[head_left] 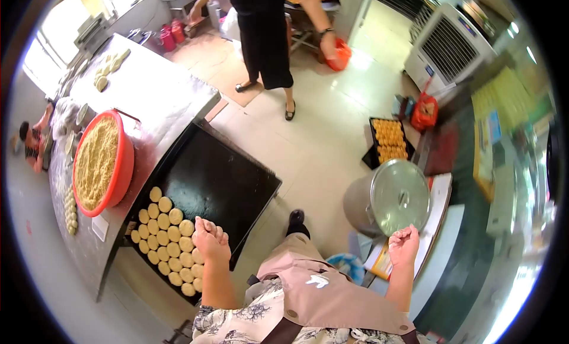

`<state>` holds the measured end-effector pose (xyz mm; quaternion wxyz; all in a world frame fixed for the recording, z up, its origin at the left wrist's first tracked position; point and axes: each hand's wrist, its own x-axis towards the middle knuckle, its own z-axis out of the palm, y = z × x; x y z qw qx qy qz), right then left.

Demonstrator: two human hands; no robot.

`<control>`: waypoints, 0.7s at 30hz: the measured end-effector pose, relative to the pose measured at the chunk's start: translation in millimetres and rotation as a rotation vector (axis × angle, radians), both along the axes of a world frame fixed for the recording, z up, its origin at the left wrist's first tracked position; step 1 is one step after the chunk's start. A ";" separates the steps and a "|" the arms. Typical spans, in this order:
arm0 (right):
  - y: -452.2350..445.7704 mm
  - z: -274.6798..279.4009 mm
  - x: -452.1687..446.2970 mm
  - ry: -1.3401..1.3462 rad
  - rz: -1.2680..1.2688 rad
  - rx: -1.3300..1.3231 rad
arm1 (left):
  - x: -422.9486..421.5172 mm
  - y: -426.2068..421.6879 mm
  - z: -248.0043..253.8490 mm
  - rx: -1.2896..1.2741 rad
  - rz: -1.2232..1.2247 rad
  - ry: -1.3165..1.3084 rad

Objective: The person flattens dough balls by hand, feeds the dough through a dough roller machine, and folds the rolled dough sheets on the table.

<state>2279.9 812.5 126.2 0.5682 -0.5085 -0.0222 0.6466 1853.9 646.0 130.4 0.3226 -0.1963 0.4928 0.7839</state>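
My left hand (211, 240) is raised with its fingers curled in, over the near right edge of a black baking tray (213, 166). Round flat dough cakes (173, 234) lie in rows on the near left part of that tray, close beside the hand. My right hand (403, 244) is closed in a loose fist, in front of the lower edge of the glass lid (400, 196) on a large metal pot (359, 205). Whether it touches the lid I cannot tell. Nothing shows in either hand.
A red basin (124, 172) of yellow crumbly filling stands on the metal worktable (166, 98), with dough pieces (112, 65) farther back. Ahead, another person (261, 36) holds a red bag (339, 55). A tray of browned pastries (389, 139) and an air cooler (448, 48) are at right.
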 end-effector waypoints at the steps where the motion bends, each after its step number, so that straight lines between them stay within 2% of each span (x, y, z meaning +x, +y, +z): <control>1: 30.6 -3.4 -5.5 -0.012 0.048 0.000 | -1.0 19.5 -4.9 -0.005 0.029 0.006; 5: 128.3 -18.7 -45.1 -0.025 0.131 0.001 | -21.7 112.3 -29.6 0.061 0.056 -0.055; 6: 152.4 -28.0 -47.5 0.065 0.164 -0.066 | -25.8 138.6 -34.0 0.061 0.075 -0.081; 8: 192.8 -32.2 -65.1 0.096 0.280 -0.152 | -33.2 181.9 -25.2 0.138 0.109 -0.068; 10: 241.4 -15.2 -97.6 -0.020 0.366 -0.217 | -41.2 218.1 -6.4 0.163 0.163 -0.077; 14: 334.4 -15.5 -152.2 0.005 0.460 -0.248 | -66.7 254.1 6.6 0.191 0.250 0.003; 15: 361.5 -26.0 -162.9 0.007 0.548 -0.204 | -74.6 259.3 3.3 0.195 0.294 0.007; 21: 473.4 -33.0 -326.5 -0.010 0.913 -0.237 | -109.5 283.7 -16.6 0.051 0.635 0.090</control>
